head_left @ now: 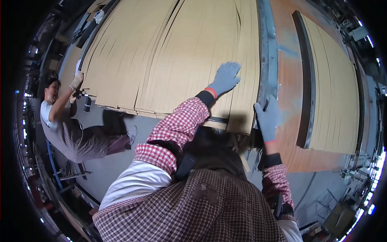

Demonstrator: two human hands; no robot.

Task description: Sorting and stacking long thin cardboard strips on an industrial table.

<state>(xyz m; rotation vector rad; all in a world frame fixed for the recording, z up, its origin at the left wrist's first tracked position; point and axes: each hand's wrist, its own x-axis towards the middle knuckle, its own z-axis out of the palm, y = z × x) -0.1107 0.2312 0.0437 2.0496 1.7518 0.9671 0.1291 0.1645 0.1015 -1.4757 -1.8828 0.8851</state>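
Long tan cardboard strips (193, 48) lie packed side by side in front of me, with thin dark gaps between them. My left hand (225, 78), in a grey glove with a red cuff, rests flat on the strips, fingers stretched out. A long grey metal rail (269, 52) borders the strips on the right. At the rail's near end is my right hand (267, 119), also gloved in grey, its thumb apart from its straight fingers and nothing visible in its grasp. Whether it presses on the rail or only lies against it, I cannot tell.
Right of the rail runs a reddish-brown board surface (288, 80), bearing another block of cardboard strips (330, 84) edged by a dark bar (307, 76). A co-worker (72, 129) in a checked apron stands at the far left, gloved hands at the strips' left edge.
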